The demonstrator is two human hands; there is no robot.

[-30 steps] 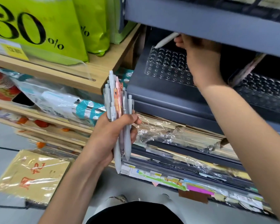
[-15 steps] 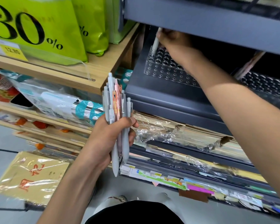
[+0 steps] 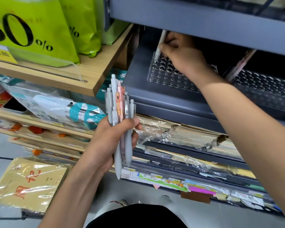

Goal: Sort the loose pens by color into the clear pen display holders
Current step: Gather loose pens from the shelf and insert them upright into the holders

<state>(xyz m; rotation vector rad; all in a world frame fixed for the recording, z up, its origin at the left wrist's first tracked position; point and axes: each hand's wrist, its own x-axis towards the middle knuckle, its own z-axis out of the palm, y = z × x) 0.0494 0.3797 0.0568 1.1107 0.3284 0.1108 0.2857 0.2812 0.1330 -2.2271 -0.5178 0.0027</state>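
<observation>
A stationery shop; discount sign point(image 3: 15, 30), price tag point(image 3: 2, 54), stocked shelves point(image 3: 179, 99).

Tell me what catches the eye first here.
At the centre, the left hand grips a bunch of pens, mostly grey with a pink one. Under the grey shelf above, the right hand holds a white pen at the clear holder's far left corner. Bright green bags fill the top left.

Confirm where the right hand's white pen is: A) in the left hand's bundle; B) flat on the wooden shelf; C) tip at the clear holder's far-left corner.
C: the right hand holds the white pen nearly upright, tip down at the clear holder's far-left corner holes.
</observation>
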